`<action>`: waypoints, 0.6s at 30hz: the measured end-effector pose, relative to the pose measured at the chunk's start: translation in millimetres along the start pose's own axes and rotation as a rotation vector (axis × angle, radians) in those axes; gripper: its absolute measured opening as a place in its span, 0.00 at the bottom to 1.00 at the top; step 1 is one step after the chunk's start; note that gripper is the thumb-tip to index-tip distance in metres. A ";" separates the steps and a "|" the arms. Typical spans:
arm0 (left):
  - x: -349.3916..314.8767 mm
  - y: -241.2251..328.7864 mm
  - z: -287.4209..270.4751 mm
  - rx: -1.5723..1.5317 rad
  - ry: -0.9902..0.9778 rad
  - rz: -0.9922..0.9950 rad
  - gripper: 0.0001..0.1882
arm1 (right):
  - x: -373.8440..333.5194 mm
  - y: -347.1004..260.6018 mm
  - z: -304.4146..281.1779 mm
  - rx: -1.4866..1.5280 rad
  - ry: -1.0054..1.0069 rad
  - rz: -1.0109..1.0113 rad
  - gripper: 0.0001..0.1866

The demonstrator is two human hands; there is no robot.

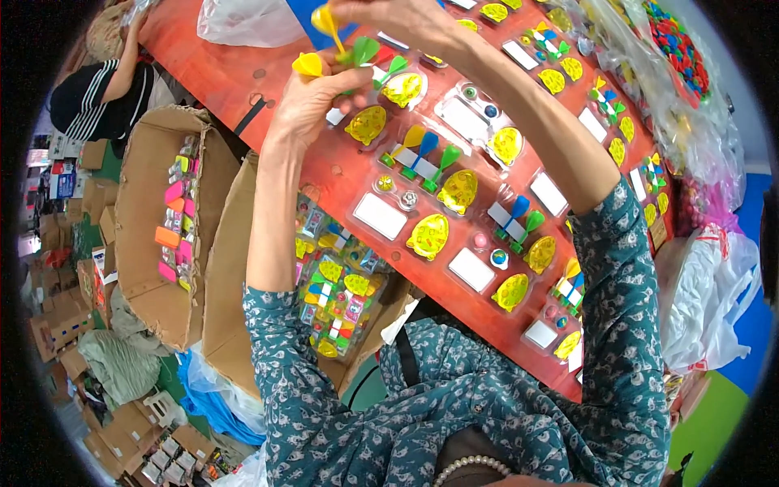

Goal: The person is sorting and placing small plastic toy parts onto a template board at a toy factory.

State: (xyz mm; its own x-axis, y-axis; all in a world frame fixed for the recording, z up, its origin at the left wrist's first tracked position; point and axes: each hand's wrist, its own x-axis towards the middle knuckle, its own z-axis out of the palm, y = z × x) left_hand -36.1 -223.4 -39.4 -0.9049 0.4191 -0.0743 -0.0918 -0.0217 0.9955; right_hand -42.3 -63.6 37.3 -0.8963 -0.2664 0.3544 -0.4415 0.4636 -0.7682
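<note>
We are looking at a red table (203, 69), yellow ovals (428, 236) and white cards (380, 216). We are seeing dart-like pieces (365, 50) in solid yellow, green and blue. We are wearing a dark teal shirt (621, 276) scattered with pale motifs, while a co-worker's black top (89, 109) is showing white stripes and a cardboard box (146, 162) is showing brown.

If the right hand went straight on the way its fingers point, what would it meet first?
Beyond the yellow piece at its fingertips, the blue patch seems first in line, then the plastic bag; depth is unclear, so the right hand might pass above both.
</note>
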 end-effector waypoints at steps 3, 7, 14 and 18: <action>8.6 0.4 14.4 -0.050 0.014 -0.009 0.10 | 33.5 76.6 -5.1 0.574 0.222 0.178 0.09; -3.8 -10.1 -9.1 0.061 0.251 0.123 0.10 | 3.6 37.9 -0.7 0.272 0.341 0.450 0.07; 8.2 -12.9 -12.3 0.303 0.411 0.275 0.08 | 17.7 85.6 35.8 -0.112 0.462 0.399 0.10; 27.9 -25.0 -21.7 0.393 0.388 0.286 0.09 | 24.9 99.1 42.6 -0.069 0.322 0.566 0.10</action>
State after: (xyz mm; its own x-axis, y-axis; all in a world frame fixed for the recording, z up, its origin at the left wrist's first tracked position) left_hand -68.1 -230.9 -67.6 -0.9628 0.0842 0.2567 0.2701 0.2821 0.9206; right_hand -106.7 -60.3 -52.7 -0.9535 0.2961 0.0558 0.1097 0.5136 -0.8510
